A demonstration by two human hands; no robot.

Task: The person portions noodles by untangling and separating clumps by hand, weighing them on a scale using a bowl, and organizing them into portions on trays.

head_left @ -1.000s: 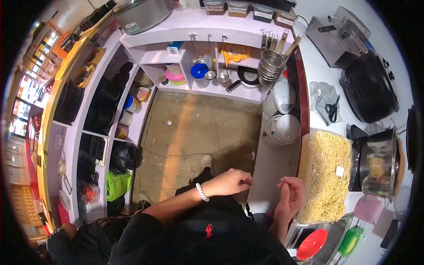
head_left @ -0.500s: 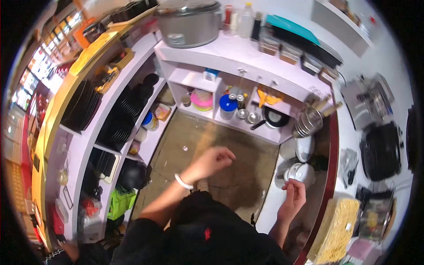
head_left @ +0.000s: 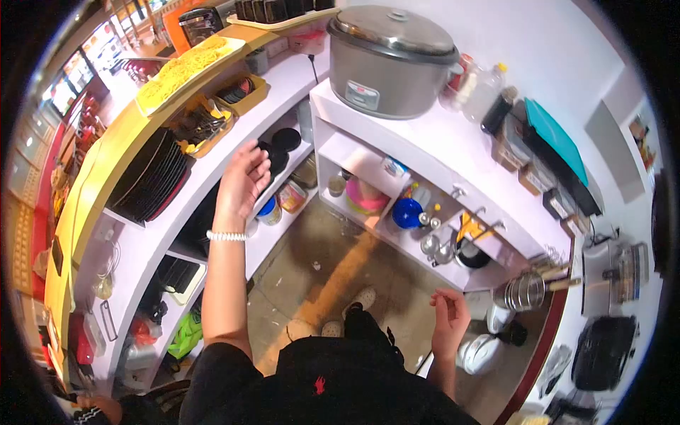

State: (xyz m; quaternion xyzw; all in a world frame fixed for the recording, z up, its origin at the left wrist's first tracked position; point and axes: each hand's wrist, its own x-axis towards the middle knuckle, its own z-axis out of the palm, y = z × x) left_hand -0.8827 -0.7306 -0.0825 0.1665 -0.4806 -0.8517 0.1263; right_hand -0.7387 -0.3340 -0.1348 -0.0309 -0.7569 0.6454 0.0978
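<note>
My left hand (head_left: 243,180), with a white coiled band (head_left: 227,236) on its wrist, is raised in front of the left shelf unit. Its fingers are partly curled and apart, and nothing is in them. Beyond it, black round dishes (head_left: 285,139) sit on the shelf. Low on the right, my right hand (head_left: 450,320) hovers over the floor beside a white lidded bucket (head_left: 479,353). Its fingers are bent in toward the thumb, and whether they hold anything small cannot be made out.
A large rice cooker (head_left: 392,67) stands on the back counter beside bottles (head_left: 484,92). A tray of yellow noodles (head_left: 185,71) lies on the left ledge. Strainers (head_left: 520,291) hang at the right. Another person's hand (head_left: 106,406) shows at the lower left.
The view has swung left, bringing the rice cooker and left ledge closer. My left hand has moved from the middle up to the left shelves, its fingers spreading. My right hand stays low.
</note>
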